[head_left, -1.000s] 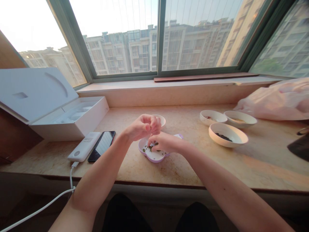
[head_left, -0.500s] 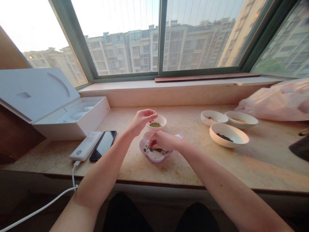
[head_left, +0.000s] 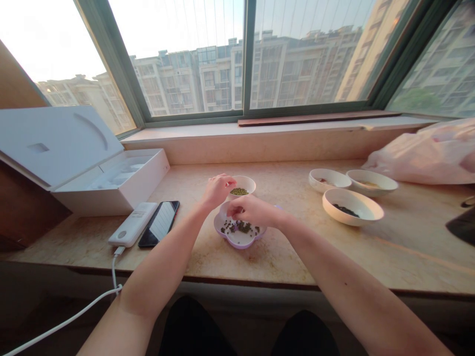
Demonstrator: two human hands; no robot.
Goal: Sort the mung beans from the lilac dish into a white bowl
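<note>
Right hand [head_left: 254, 210] lifts up from the dish [head_left: 240, 240], baring its beans

Compared with half a second ago, the right hand is higher in the frame, and the left hand [head_left: 218, 192] sits slightly lower, by the left rim of the white bowl [head_left: 251, 185]. The dish, flower-shaped with a purple edge, rests on the surface [head_left: 289, 264] just below the middle of the frame, with dark beans [head_left: 244, 227] scattered across it. The bowl, holding green beans [head_left: 238, 191], stands straight above it in the picture, just beyond its far edge.

The right hand hangs between the two, over the back of the dish. The left is nearer the bowl, the right nearer the loose beans. Both containers are about as broad as they are long, so neither has a clear long axis. Fingers on both hands are curled, thumbs close to forefingers; whether either grips a bean cannot be told.

The right hand covers the dish's back edge, and the left hides part of the bowl's left side. At right, the contents of the front bowl [head_left: 365, 213] are a dark, indistinct heap. The plastic bag [head_left: 426, 158] and a black object [head_left: 462, 226] are cut off by the right edge.
</note>
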